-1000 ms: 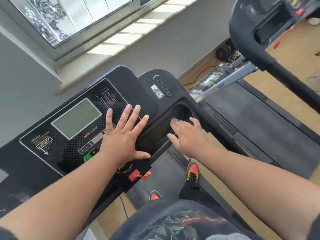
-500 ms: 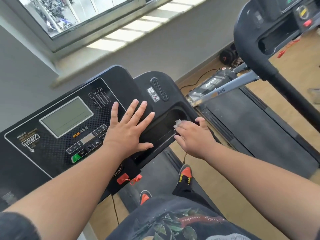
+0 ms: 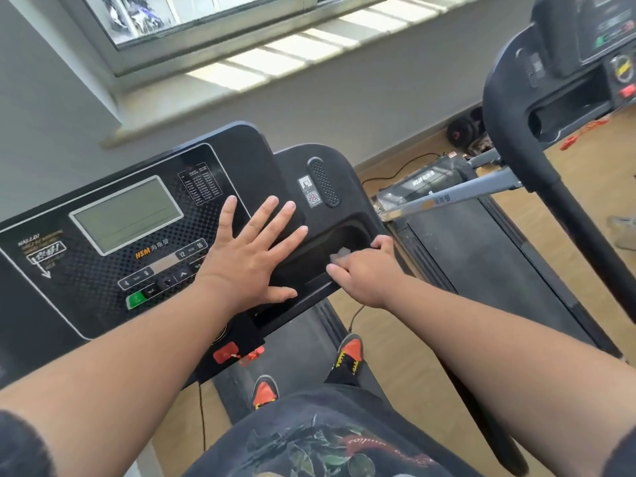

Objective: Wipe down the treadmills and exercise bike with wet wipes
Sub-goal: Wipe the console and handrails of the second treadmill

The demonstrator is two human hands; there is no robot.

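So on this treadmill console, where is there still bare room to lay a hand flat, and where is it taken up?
Bare: the upper right console corner above the left hand, and the wing round the speaker grille. Crowded: the button strip under the left palm, and the recessed tray, where the right hand holds the wet wipe.

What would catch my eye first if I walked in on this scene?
Two bare forearms reaching over a black treadmill console. The left hand lies flat with spread fingers beside the grey display, while the right hand holds a small wet wipe in the recessed tray at the console's right end. A second treadmill stands to the right.
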